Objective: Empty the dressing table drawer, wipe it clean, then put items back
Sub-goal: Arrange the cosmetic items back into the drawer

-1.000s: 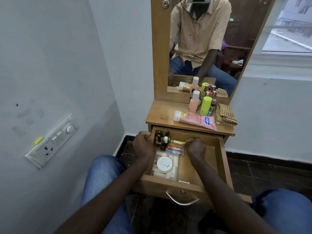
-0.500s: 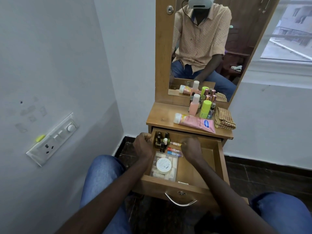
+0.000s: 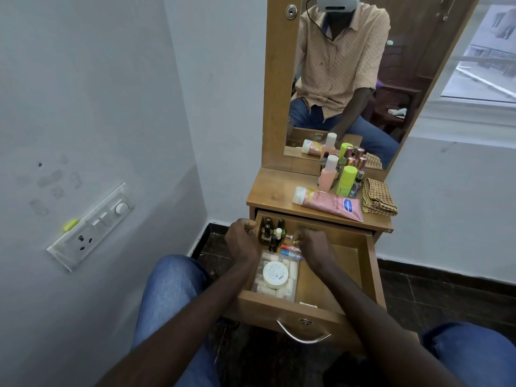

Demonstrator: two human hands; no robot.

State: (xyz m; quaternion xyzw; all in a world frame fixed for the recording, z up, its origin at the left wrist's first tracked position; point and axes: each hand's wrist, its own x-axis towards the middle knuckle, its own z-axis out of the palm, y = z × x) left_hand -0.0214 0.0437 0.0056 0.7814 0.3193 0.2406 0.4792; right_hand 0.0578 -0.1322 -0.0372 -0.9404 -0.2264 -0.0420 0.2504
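Wooden drawer [image 3: 372, 275] at centre, we are gripping its left wall with our left hand [image 3: 243, 241], right hand [image 3: 312, 245] curling over tubes [image 3: 290, 248], hold unclear

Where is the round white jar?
In the head view, the round white jar lies atop the clear box in the drawer, front left, by the left hand.

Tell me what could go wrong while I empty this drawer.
The right hand reaches beside the upright small bottles at the drawer's back left; a nudge could topple them.
The white jar rests on the clear box; lifting the box could drop it.
The pink tube lies at the tabletop's front edge and could get knocked into the drawer.
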